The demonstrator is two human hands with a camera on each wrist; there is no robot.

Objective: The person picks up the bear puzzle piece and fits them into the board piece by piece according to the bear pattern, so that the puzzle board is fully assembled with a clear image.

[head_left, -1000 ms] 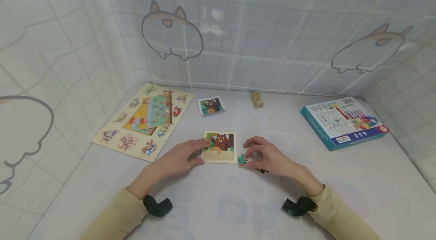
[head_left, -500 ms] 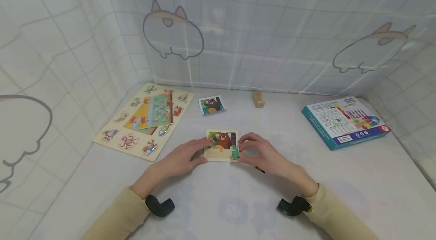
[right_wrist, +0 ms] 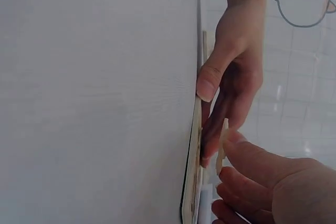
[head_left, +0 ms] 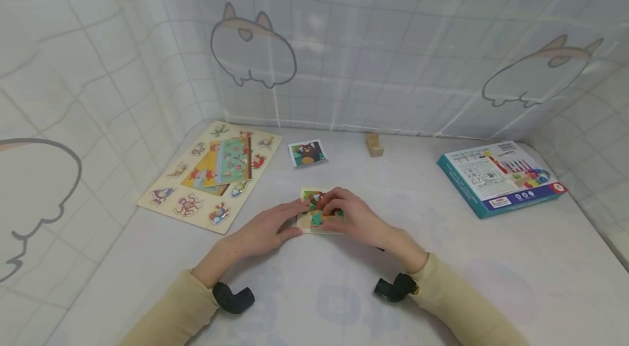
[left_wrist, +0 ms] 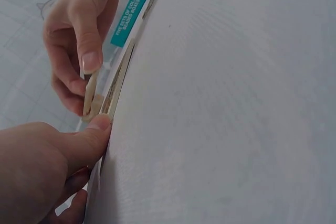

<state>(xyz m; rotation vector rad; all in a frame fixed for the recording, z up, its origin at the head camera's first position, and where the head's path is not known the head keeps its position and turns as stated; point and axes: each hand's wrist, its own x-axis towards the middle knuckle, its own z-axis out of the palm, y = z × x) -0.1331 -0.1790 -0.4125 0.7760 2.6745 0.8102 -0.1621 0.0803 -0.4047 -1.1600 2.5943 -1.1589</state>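
Note:
A small wooden puzzle tray (head_left: 305, 225) with a brown bear picture lies on the table. My left hand (head_left: 265, 230) holds the tray at its left side, thumb at the near edge and fingers along the left rim. Above the tray, my right hand (head_left: 355, 219) pinches a teal and orange puzzle piece (head_left: 316, 219) between thumb and fingers. The right wrist view shows that piece (right_wrist: 222, 150) edge-on, tilted up off the tray. The right hand covers the tray's right part. A dark puzzle piece (head_left: 380, 249) peeks out below the right wrist.
Behind the tray lies a bear picture card (head_left: 307, 153), with a wooden block (head_left: 374, 145) to its right. A sea-animal board (head_left: 202, 218) bearing two colourful cards (head_left: 233, 160) lies at left. A teal-edged box (head_left: 501, 177) sits at right; a patterned curtain (head_left: 344, 46) stands behind.
My right hand has picked up the teal and orange piece from the table beside the tray and carried it left over the tray. The left hand has stayed at the tray's left side.

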